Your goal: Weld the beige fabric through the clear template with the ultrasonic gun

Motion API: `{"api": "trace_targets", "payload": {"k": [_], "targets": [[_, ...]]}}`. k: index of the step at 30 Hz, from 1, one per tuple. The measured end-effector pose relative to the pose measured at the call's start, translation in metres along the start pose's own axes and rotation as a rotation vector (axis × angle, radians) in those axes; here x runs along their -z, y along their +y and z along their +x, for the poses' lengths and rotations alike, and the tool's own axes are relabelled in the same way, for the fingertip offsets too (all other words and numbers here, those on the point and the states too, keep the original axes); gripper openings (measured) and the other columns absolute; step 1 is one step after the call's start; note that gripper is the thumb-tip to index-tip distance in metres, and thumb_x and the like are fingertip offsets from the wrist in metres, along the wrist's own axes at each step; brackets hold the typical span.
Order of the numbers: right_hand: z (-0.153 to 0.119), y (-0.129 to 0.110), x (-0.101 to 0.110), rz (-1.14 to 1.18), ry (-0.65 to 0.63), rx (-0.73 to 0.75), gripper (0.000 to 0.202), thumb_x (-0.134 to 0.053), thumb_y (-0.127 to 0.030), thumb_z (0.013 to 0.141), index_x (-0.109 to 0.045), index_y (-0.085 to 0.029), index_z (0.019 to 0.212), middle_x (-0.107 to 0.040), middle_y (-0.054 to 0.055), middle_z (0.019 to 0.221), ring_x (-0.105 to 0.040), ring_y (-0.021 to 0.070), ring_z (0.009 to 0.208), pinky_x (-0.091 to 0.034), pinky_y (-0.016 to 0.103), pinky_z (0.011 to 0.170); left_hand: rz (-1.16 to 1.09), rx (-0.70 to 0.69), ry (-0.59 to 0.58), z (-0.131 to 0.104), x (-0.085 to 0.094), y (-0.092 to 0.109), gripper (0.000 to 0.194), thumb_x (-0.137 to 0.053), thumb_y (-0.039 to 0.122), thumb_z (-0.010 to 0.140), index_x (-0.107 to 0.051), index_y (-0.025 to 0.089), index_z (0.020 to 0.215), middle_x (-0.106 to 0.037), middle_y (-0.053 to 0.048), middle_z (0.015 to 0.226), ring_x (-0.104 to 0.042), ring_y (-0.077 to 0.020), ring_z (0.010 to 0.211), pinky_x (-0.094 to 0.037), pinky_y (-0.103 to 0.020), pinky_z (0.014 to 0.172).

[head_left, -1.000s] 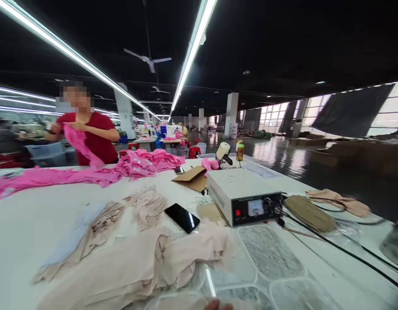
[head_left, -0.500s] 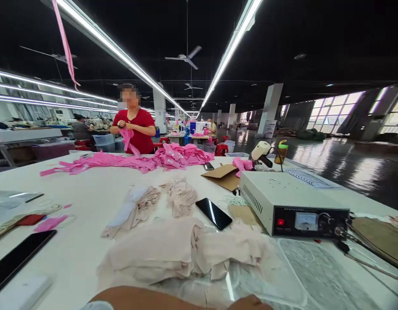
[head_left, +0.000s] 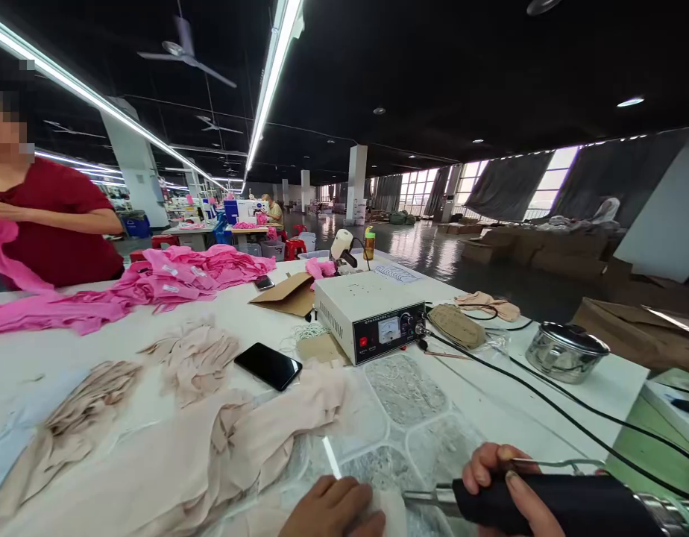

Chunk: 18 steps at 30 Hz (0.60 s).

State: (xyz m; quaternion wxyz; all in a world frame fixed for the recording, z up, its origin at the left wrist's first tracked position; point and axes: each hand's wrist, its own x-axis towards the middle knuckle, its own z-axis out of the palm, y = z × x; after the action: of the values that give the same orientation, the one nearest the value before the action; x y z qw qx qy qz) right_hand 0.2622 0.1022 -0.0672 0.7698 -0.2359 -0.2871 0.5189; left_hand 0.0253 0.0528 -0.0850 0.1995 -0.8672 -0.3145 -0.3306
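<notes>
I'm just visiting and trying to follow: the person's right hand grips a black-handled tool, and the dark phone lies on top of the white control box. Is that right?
Not quite. The right hand does grip the black-handled tool, but the head view shows the phone lying flat on the white table, left of the control box, not on it.

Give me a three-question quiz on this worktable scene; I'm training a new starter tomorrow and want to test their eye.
1. True or false: the right hand grips a black-handled tool.
2. What lies just left of the white control box?
A. a black phone
B. a steel pot
C. a bottle
3. Fill in: the co-worker in the red top handles ____ fabric.

Key: 1 true; 2 A; 3 pink.
</notes>
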Motion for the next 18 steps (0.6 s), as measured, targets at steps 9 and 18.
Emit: {"api": "trace_targets", "payload": {"k": [9, 18], "targets": [[-0.01, -0.01, -0.002, -0.001, 0.023, -0.025, 0.016, -0.071, -0.031, 0.072, -0.063, -0.022, 0.083, -0.05, -0.001, 0.075, -0.048, 0.0142, 0.061, -0.047, 0.025, 0.051, -0.189, 0.131, -0.192, 0.011, 0.004, -0.002, 0.011, -0.051, 0.019, 0.094, -0.061, 0.018, 0.099, -0.064, -0.005, 0.09, -0.059, -0.0166, 0.075, -0.047, -0.027, 0.069], [-0.007, -0.01, -0.005, 0.035, 0.026, -0.089, 0.02, -0.074, -0.03, 0.066, -0.062, -0.024, 0.081, -0.049, -0.001, 0.074, -0.049, 0.0145, 0.06, -0.048, 0.027, 0.051, -0.462, 0.787, -0.592, 0.063, -0.004, 0.002, 0.023, -0.069, 0.006, 0.07, -0.068, 0.019, 0.089, -0.06, -0.005, 0.1, -0.06, -0.0209, 0.09, -0.049, -0.033, 0.083]]}}
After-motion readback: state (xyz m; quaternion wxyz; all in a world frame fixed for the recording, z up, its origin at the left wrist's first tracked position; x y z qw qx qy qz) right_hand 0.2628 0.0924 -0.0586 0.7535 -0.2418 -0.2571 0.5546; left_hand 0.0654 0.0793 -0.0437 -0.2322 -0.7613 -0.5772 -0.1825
